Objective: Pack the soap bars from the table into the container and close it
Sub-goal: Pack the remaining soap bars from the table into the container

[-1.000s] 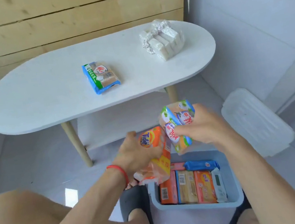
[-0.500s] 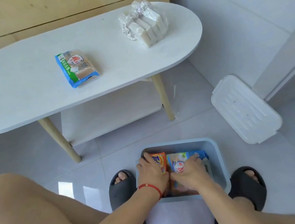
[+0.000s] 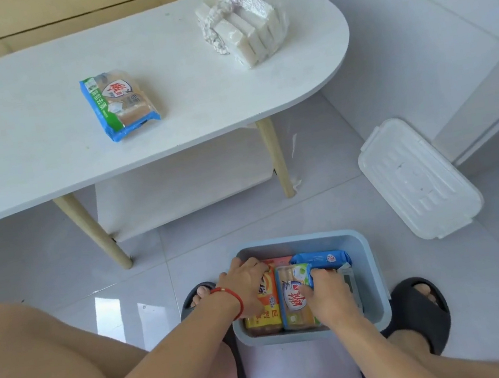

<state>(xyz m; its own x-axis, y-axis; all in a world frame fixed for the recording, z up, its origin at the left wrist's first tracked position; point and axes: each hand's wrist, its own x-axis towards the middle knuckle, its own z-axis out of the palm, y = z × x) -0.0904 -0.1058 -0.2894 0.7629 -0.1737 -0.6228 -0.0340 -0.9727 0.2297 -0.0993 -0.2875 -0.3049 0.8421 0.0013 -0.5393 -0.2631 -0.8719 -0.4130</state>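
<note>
A blue-grey container point(image 3: 370, 267) sits on the floor between my feet, holding several soap packs. My left hand point(image 3: 247, 283) rests on an orange soap pack point(image 3: 264, 316) at the container's left side. My right hand point(image 3: 327, 294) grips the right edge of a blue-and-white soap pack point(image 3: 293, 300) lying in the middle. A blue wrapped soap bar point(image 3: 321, 258) lies at the far side of the container. On the white table point(image 3: 18, 135), a blue-green soap pack point(image 3: 119, 103) lies in the middle and a clear bag of white soap bars point(image 3: 244, 36) sits at the right.
The white container lid point(image 3: 418, 180) lies on the floor at the right, against the wall. The table's wooden legs point(image 3: 279, 160) and lower shelf stand just beyond the container. My black slippers point(image 3: 424, 311) flank the container.
Both hands came down from above the container and laid their soap packs inside it. The view has tilted down.
</note>
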